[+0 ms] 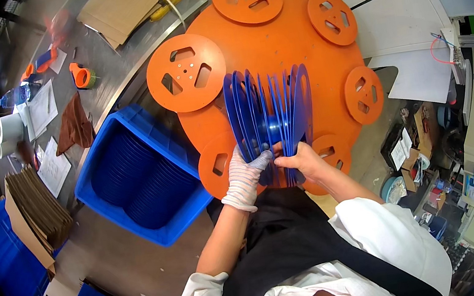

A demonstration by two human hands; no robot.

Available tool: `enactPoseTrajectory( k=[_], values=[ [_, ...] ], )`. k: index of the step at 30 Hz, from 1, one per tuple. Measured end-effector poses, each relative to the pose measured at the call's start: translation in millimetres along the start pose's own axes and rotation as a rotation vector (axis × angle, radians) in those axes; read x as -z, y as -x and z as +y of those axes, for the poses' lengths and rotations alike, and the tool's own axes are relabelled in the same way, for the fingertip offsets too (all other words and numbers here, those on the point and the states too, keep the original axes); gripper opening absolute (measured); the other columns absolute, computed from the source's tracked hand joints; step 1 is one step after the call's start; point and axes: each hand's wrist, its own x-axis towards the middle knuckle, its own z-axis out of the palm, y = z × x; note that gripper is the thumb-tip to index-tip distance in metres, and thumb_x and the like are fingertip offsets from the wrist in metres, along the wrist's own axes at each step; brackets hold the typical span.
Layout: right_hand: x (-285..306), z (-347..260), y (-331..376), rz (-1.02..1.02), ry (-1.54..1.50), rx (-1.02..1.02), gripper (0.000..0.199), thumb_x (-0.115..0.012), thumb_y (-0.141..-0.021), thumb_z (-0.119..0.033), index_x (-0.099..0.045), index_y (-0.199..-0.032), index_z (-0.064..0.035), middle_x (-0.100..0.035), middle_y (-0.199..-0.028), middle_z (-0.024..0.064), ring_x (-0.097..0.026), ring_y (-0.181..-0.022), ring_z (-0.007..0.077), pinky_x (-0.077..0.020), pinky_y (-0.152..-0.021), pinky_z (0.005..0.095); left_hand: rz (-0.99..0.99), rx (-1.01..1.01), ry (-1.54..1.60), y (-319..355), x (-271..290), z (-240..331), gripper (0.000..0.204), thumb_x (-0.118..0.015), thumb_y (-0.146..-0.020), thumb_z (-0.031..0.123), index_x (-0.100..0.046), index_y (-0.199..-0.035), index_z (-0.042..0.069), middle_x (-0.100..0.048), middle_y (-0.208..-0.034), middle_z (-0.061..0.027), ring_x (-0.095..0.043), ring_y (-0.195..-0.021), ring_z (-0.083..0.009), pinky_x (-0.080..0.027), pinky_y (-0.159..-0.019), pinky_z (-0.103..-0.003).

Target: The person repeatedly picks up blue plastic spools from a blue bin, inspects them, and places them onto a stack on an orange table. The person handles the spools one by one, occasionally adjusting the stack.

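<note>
A row of thin blue plastic reels (299, 104) stands on edge in front of me, above the near part of an orange round table (271, 49). A gap near the row's middle shows a blue hub. My left hand (244, 176), in a white striped glove, is closed around the near edges on the left side. My bare right hand (306, 162) grips the right side, its thumb pointing inward. The fingers of both hands are partly hidden between the reels. To the left, a blue bin (184, 147) holds many more blue discs in two rows.
Orange slotted discs (190, 93) sit around the table's rim. A metal workbench (112, 65) at the left bears cardboard (121, 5), a tape dispenser (80, 75), a brown cloth (73, 124) and papers. A pale machine cabinet (378, 20) stands at the back right.
</note>
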Motion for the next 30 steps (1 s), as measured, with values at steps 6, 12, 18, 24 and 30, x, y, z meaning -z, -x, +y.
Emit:
enactPoseTrajectory(
  k=[6, 12, 18, 24, 30],
  values=[
    [2, 16, -1, 0.015, -0.035, 0.027, 0.038, -0.074, -0.077, -0.01, -0.06, -0.111, 0.0013, -0.065, -0.101, 0.0077, -0.063, -0.091, 0.0176, -0.0511, -0.084, 0.0336, -0.045, -0.056, -0.168, -2, 12, -12, 0.047, -0.067, -0.081, -0.009, -0.051, -0.123, 0.004, -0.066, -0.105, -0.0098, -0.068, -0.096, -0.0237, -0.058, -0.083, -0.034],
    [-3, 7, 11, 0.034, -0.109, 0.04, 0.037, -0.073, -0.079, -0.011, -0.06, -0.112, 0.0004, -0.065, -0.103, 0.0101, -0.064, -0.09, 0.019, -0.0512, -0.084, 0.0332, 0.029, -0.061, -0.14, 3, 10, -15, 0.043, -0.071, -0.079, -0.004, -0.053, -0.118, 0.004, -0.066, -0.097, -0.0058, -0.062, -0.087, -0.0126, -0.053, -0.078, -0.028],
    [37, -7, 22, 0.042, -0.177, 0.066, 0.034, -0.072, -0.08, -0.015, -0.058, -0.108, -0.0012, -0.063, -0.095, 0.008, -0.064, -0.085, 0.0189, -0.0511, -0.082, 0.0327, 0.118, -0.255, -0.441, -2, 19, -13, 0.033, -0.059, -0.092, 0.008, -0.05, -0.124, 0.002, -0.066, -0.102, -0.0095, -0.063, -0.085, -0.0151, -0.053, -0.078, -0.03],
    [99, -42, 29, 0.26, 0.377, 0.3, 0.042, -0.076, -0.08, -0.019, -0.057, -0.112, 0.001, -0.064, -0.097, 0.0084, -0.063, -0.087, 0.0216, -0.0491, -0.085, 0.0336, 0.047, -0.156, -0.071, 7, 11, 31, 0.033, -0.056, -0.095, 0.009, -0.05, -0.127, 0.002, -0.065, -0.106, -0.01, -0.064, -0.088, -0.0193, -0.053, -0.082, -0.033],
    [188, -105, -64, 0.521, 1.031, 0.278, 0.041, -0.076, -0.076, -0.027, -0.065, -0.1, 0.0053, -0.067, -0.091, 0.0257, -0.067, -0.089, 0.0378, -0.0524, -0.078, 0.0429, 0.143, -0.154, 0.061, 37, 13, 71, 0.026, -0.059, -0.095, 0.018, -0.054, -0.107, -0.005, -0.067, -0.097, -0.0207, -0.068, -0.089, -0.0318, -0.057, -0.083, -0.044]
  ],
)
